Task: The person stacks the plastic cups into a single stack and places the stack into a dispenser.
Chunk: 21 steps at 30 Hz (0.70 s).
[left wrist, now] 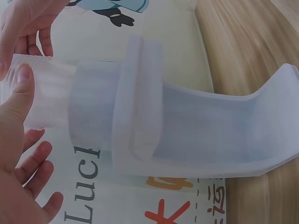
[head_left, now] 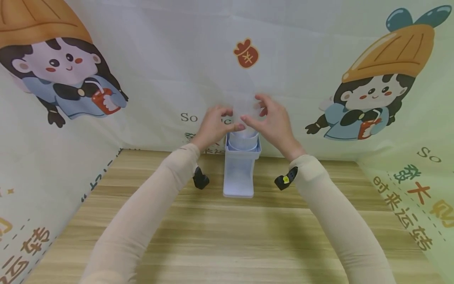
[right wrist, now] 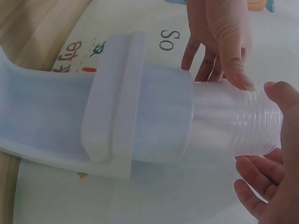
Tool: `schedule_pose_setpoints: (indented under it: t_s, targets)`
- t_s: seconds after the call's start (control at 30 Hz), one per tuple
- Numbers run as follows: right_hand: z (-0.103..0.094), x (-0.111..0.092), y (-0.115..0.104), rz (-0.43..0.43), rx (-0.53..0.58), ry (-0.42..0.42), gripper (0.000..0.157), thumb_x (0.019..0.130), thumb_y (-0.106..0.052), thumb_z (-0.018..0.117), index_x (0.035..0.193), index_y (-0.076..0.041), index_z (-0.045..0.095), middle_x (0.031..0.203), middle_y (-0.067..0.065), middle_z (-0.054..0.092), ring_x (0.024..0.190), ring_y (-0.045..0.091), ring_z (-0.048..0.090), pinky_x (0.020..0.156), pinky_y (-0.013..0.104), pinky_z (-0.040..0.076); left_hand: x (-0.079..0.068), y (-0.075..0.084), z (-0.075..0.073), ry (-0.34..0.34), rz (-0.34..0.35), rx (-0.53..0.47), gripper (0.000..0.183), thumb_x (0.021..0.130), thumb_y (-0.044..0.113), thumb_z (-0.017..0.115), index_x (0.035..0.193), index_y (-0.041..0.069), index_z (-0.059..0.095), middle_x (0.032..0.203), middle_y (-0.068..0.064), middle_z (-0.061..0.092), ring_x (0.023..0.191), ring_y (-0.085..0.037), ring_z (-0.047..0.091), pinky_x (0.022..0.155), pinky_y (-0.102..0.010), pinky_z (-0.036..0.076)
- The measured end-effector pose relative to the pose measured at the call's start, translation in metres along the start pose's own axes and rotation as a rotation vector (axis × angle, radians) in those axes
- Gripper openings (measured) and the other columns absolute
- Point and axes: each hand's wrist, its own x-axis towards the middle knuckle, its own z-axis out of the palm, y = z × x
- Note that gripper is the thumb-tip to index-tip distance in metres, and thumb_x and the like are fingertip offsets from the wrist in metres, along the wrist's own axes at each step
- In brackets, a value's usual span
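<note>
A white cup dispenser (head_left: pixel 239 173) stands on the table against the back cloth, its round collar (left wrist: pixel 93 102) at the top and an open curved body below. Out of that collar rises a stack of clear plastic cups (right wrist: pixel 215 116), with ridged rims at its upper end. My left hand (head_left: pixel 213 124) holds the stack from the left, thumb across its near side. From the right, my right hand (head_left: pixel 274 120) curls round the upper part, thumb in front and fingers behind. The cups' lower end is hidden inside the collar.
A wood-grain table (head_left: pixel 227 236) lies beneath both forearms. White cloth (head_left: pixel 159 59) with cartoon figures and lettering walls in the back and both sides. A black wrist strap piece (head_left: pixel 201 179) hangs at the left wrist, another black piece (head_left: pixel 286 179) at the right.
</note>
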Motion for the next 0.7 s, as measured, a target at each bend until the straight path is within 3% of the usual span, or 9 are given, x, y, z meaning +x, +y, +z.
schedule_pose_setpoints:
  t_s: [0.7]
  targets:
    - [0.012,-0.008,0.013,0.022,-0.038,-0.024,0.069,0.085,-0.042,0.076,0.140,-0.008,0.051,0.120,0.015,0.068,0.095,0.027,0.063,0.078,0.039,0.050,-0.005,-0.009,0.009,-0.045,-0.019,0.048,0.074,0.082,0.049,0.077,0.137,0.004,0.056,0.144,-0.012,0.052,0.137,-0.030,0.043,0.118,-0.047,0.035]
